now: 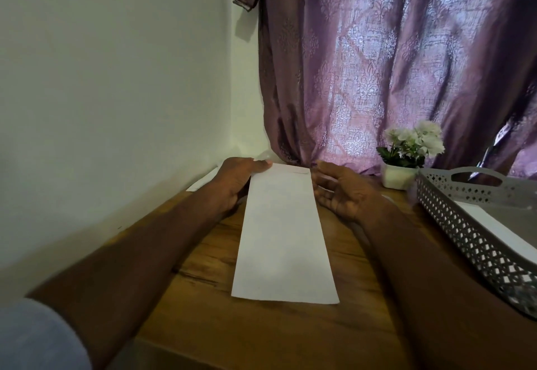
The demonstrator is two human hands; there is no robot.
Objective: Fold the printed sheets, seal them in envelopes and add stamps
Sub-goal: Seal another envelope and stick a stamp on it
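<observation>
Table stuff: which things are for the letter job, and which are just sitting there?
For the job:
- long white envelope or folded sheet, gripped at its far end by the left hand
- right hand, open beside it
- grey tray with white paper in it
- paper at the wall

Just sitting there:
- flower pot
- purple curtain

worn at head height, looking forward and down along both forearms, close over the brown wooden tabletop (290, 332); facing the corner between plain white wall (116, 79) and patterned purple curtain (392, 64); wide-angle, edges bowed
</observation>
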